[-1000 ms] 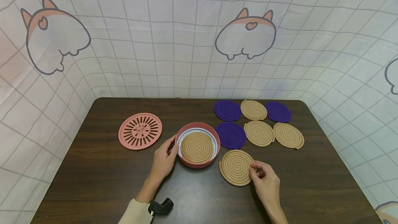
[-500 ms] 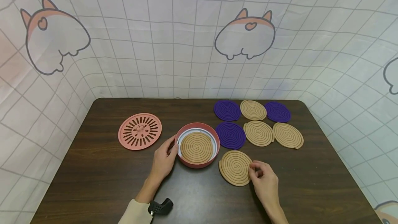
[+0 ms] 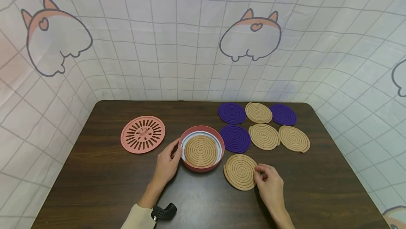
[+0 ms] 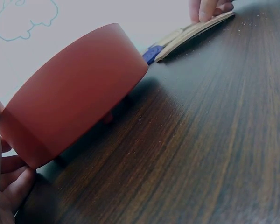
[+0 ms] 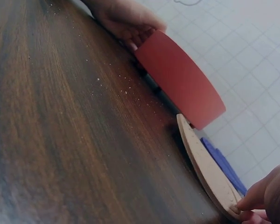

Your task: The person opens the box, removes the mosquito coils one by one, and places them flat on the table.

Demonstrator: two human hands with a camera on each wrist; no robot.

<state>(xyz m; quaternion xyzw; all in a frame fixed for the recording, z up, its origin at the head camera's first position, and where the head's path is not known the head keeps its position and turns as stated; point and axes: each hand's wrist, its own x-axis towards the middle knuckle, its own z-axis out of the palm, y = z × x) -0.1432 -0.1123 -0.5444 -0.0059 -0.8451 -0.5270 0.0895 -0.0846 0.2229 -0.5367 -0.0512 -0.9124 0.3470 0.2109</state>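
Head view shows our right hand (image 3: 269,183) pinching the 3 o'clock edge of a tan mosquito coil (image 3: 240,171) on the worktop (image 3: 95,172), at 4 o'clock of the red holder (image 3: 201,148) our left hand (image 3: 167,163) grips. Brittle, it could snap if lifted by one edge. We count five tan coils, three purple coils (image 3: 235,138), one slotted lid (image 3: 143,133).

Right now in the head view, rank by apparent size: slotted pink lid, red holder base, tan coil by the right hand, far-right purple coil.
1. Red holder base and slotted pink lid: look alike, not ranked.
2. Tan coil at the right hand.
3. Far-right purple coil: smallest, though it lies farther away, so its true size is unsure.
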